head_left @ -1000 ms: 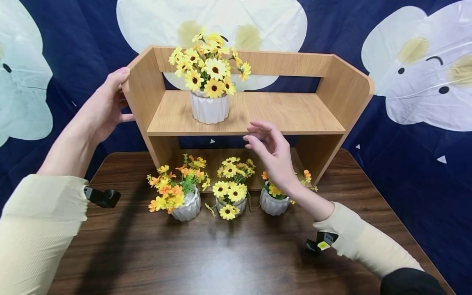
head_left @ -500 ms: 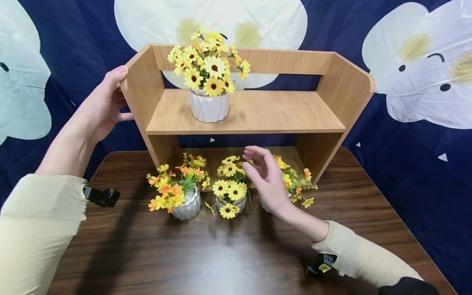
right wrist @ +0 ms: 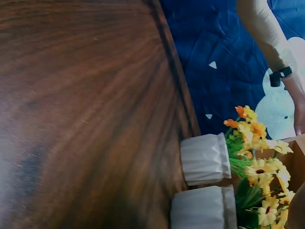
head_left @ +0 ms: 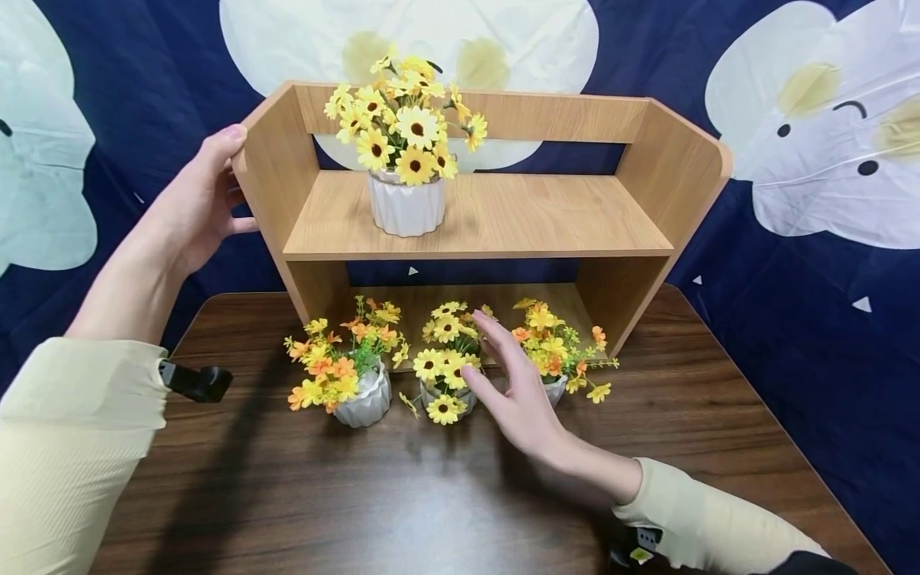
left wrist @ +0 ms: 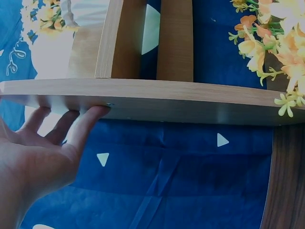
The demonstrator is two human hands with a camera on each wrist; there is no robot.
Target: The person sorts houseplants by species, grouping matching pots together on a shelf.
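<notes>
A two-tier wooden shelf (head_left: 568,220) stands at the back of the table. My left hand (head_left: 190,204) holds its left side panel (left wrist: 190,93), thumb at the front edge and several fingertips (left wrist: 97,110) against the outer face. Low over the table, my right hand (head_left: 521,403) has its fingers apart and holds nothing. Its fingertips overlap the yellow daisies (head_left: 446,367) of the middle potted plant in the head view. That plant's white pot (right wrist: 202,210) shows in the right wrist view. Behind the hand, the right potted plant (head_left: 553,347) has orange and yellow flowers.
A white pot of yellow daisies (head_left: 407,204) stands on the upper board, left of centre. In front of the shelf at left is another white pot (head_left: 365,399) with orange and yellow flowers. Dark wooden table (head_left: 345,495); blue patterned cloth (head_left: 791,319) hangs behind.
My right hand has come down from the upper board's front edge to the middle potted plant, its fingers spreading. My left hand stays on the shelf's side panel. The potted plants have not moved.
</notes>
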